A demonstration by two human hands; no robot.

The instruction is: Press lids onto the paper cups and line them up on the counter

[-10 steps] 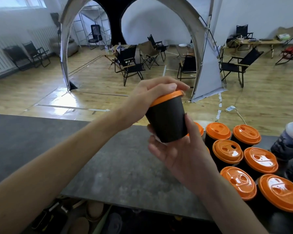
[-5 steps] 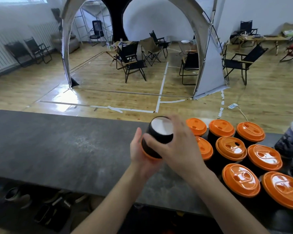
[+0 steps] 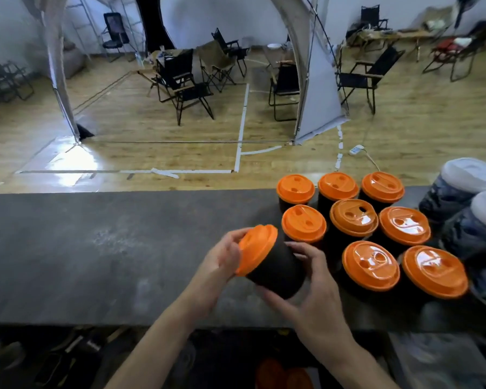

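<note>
Head view: left hand (image 3: 222, 262) grips the orange plastic lid (image 3: 255, 249) of a tilted black paper cup (image 3: 278, 272), right hand (image 3: 316, 296) clasps its body, near the grey counter's (image 3: 96, 248) front edge, beside eight lidded cups (image 3: 353, 217).

Held cup (image 3: 278, 269): matt black wall.
Held lid (image 3: 256, 254): plain orange.
Grouped lids (image 3: 353, 217), right: glossy orange with white glints, on black cups.
Tabletop (image 3: 96, 248): dark grey, mottled, with a paler dusty patch left of centre.
Far-right stacks (image 3: 446, 197): dark blue with a blurred pattern, white on top.
Floor (image 3: 152, 130): honey-yellow wood planks crossed by white tape lines (image 3: 242, 122).
Chairs (image 3: 185, 82), far: mostly black.
</note>
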